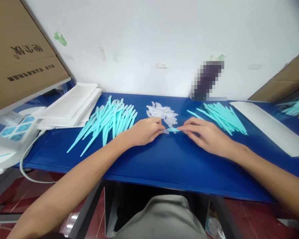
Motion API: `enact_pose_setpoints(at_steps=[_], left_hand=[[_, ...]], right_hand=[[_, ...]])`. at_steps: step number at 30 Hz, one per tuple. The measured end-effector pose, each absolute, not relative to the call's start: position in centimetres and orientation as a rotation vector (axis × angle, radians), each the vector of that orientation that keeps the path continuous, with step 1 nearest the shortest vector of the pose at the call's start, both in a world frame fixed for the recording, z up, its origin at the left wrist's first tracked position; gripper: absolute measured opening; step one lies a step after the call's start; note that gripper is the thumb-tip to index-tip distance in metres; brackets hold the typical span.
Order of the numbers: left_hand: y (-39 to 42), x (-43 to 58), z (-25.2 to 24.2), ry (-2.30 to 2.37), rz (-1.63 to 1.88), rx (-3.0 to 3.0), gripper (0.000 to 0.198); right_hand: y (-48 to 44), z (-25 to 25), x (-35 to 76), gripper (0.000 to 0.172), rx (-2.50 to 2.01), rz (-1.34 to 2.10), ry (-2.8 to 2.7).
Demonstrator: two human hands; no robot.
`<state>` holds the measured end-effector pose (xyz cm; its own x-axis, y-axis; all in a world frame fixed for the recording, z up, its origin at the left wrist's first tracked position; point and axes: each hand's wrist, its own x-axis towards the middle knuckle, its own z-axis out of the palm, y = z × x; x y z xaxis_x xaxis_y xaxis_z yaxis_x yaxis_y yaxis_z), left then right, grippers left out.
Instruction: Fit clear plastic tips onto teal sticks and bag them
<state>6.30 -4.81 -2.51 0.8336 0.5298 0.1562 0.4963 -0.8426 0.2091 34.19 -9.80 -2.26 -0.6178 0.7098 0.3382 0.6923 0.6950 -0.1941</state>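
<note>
My left hand is closed, its fingertips pinching a translucent plastic cap. Between thumb and fingers my right hand grips a slim teal eyebrow razor, whose end meets the cap. Just behind both hands lies a loose pile of translucent caps. To the left of my left hand, teal razors with caps on their ends are heaped in a fan. Beyond my right hand sits a pile of teal razors on which I see no caps.
The blue table runs along a white wall. White envelopes, a power strip with its cable and a cardboard box stand at left. A white strip and another carton are at right.
</note>
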Motion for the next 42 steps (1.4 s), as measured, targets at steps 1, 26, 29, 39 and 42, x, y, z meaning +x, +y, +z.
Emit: enact_pose_setpoints(at_steps=[1, 26, 29, 39, 42], left_hand=[[-4.81, 6.31, -2.50, 0.808, 0.306, 2.854, 0.032], [-4.73, 6.23, -2.42, 0.784, 0.331, 2.836, 0.033], [-4.70, 6.22, -2.49, 0.780, 0.327, 2.838, 0.033], [-4.62, 6.13, -2.52, 0.768, 0.344, 2.844, 0.035], [-4.64, 6.15, -2.58, 0.757, 0.351, 2.835, 0.035]], right_hand=[[-9.80, -2.25, 34.18, 0.034, -1.085, 0.064, -2.515], [-9.96, -1.94, 34.25, 0.033, -1.014, -0.141, -2.560], [-10.01, -2.12, 34.09, 0.033, -1.017, -0.186, -2.574], [-10.18, -2.65, 33.92, 0.039, -1.053, -0.086, -2.550], [-10.17, -2.77, 33.91, 0.039, -1.054, -0.075, -2.538]])
